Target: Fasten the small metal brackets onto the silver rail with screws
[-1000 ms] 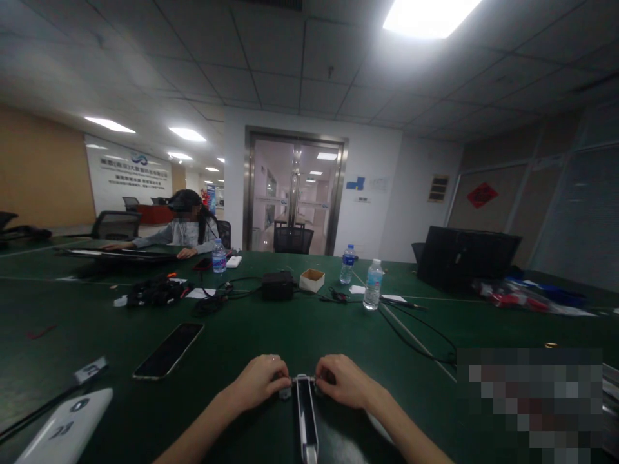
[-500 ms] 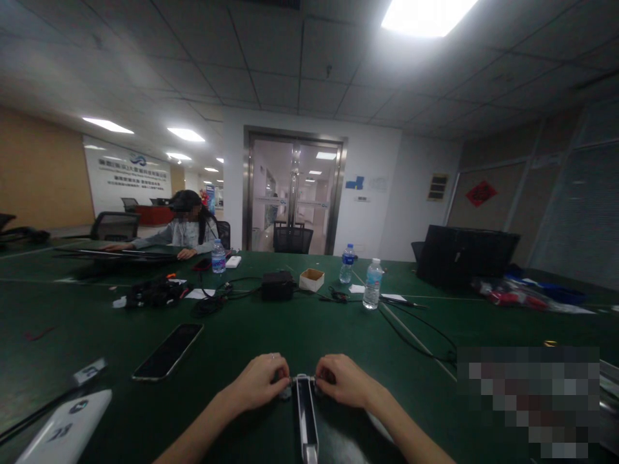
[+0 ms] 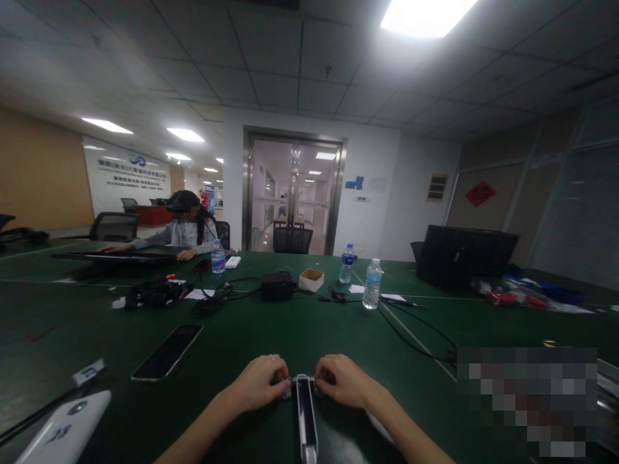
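A long, narrow thing with a white frame and a dark middle [image 3: 304, 412] lies on the green table, pointing away from me. I cannot make out its kind. At its far end, a small greyish piece sticks out on each side. My left hand [image 3: 262, 381] is closed, thumb and fingers pinching the left side piece [image 3: 286, 390]. On the other side my right hand [image 3: 344, 380] is closed in the same way at the right side piece, which its fingers mostly hide. Both wrists are low over the tabletop.
A phone [image 3: 168, 352] and a white device [image 3: 68, 428] lie to my left. Farther off are cables, a black box [image 3: 278, 285], a small open carton [image 3: 311, 280] and water bottles [image 3: 372, 285]. A person [image 3: 188, 225] sits across at the left. A monitor [image 3: 467, 258] stands right.
My hands and the narrow thing keep practically the same place. The view has shifted very slightly. Behind the glass door, a distant figure has come into sight.
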{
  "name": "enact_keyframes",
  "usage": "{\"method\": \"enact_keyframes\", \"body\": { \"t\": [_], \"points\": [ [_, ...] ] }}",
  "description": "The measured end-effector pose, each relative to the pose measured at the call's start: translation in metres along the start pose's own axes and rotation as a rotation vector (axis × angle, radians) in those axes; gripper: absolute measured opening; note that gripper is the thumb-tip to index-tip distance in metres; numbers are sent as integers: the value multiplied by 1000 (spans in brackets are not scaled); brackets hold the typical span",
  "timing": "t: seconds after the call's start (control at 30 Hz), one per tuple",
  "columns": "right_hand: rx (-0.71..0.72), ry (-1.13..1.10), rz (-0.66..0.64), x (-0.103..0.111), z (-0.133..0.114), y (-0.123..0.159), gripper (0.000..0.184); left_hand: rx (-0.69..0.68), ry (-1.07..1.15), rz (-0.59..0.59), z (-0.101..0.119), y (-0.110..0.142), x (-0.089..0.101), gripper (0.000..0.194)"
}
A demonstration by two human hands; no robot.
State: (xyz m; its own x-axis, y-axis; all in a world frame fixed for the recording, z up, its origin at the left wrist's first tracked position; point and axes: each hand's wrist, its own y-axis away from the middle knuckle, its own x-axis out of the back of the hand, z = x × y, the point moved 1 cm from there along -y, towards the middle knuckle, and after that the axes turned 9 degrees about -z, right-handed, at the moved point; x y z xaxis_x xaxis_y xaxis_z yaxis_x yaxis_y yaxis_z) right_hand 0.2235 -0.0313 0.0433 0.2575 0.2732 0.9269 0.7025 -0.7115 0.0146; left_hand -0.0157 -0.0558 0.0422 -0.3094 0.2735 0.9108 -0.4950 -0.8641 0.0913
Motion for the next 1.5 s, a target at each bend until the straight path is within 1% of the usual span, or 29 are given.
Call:
{"method": "enact_keyframes", "body": {
  "t": [0.1,0.23,0.5,0.8,0.97,1.13,1.5],
  "points": [
    [6,6,3,0,0,0,14,-22,4,15,1,0,1,19],
    [8,3,10,2,-2,2,14,-34,17,25,-3,-1,-1,14],
    [3,0,-7,6,-6,2,15,9,-5,-22,0,-1,0,16],
    [3,2,7,3,-4,2,14,-7,16,-13,3,2,2,17],
    [-6,1,-13,2,-3,1,15,-6,-2,4,-1,0,0,17],
    [3,23,11,-2,2,-1,14,-28,-25,21,-2,-2,-2,14],
    [-8,11,-3,-2,2,0,15,-15,14,-4,0,0,0,15]
  ]
}}
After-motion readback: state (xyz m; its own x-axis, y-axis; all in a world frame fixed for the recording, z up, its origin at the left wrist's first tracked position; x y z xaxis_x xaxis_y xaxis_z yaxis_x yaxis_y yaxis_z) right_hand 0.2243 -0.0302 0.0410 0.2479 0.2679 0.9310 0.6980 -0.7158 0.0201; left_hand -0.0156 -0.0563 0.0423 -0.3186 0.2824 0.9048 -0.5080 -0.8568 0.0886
